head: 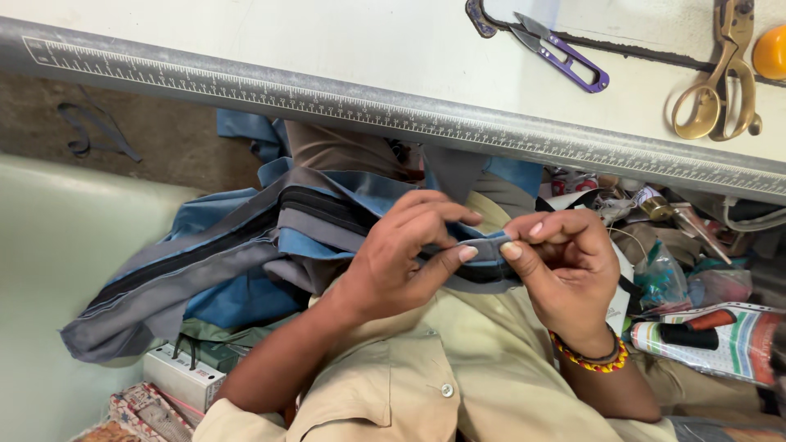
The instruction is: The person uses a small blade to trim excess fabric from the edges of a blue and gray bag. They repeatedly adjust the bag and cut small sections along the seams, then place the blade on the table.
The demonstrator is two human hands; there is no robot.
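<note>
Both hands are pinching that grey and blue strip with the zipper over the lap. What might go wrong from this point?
1. The left hand and right hand pinch only a short end of the grey and blue fabric; its long trailing part hangs off to the side and might drag the fold out of their grip.
2. The black zipper lies bunched among the folds and may snag.
3. The purple thread snips and brass scissors lie beyond the metal ruler, so reaching them means freeing a hand.

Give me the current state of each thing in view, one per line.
Left hand: pinching the fabric strip.
Right hand: pinching the same strip.
Grey-blue fabric strip: folded, held between both hands.
Black zipper: closed.
Purple thread snips: lying on the table, blades apart.
Brass scissors: lying closed.
</note>
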